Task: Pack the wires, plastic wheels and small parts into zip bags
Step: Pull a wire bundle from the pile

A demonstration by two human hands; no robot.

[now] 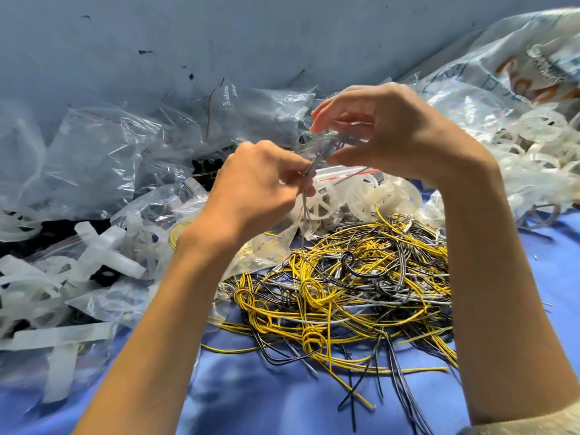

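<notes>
The left hand (260,180) is pinching a thin grey wire (318,157), and the right hand (392,133) is curling round its looped end, just above a zip bag of plastic wheels (361,193). A tangled wire pile (361,287) is lying nearer, on blue cloth (251,387).

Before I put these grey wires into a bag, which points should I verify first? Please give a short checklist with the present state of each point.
1. Grip on the grey wires: ok. The left hand pinches them and the right hand curls round them.
2. Bundle lifted off the wire pile: ok, though a loose end hangs below the left hand.
3. Bundle neatly coiled: cannot tell, it is blurred.
4. Bag ready and open: cannot tell. The zip bag with wheels lies under the hands, but its mouth is hidden.
5. A free hand to open a bag: not ok, both hands are busy.
</notes>
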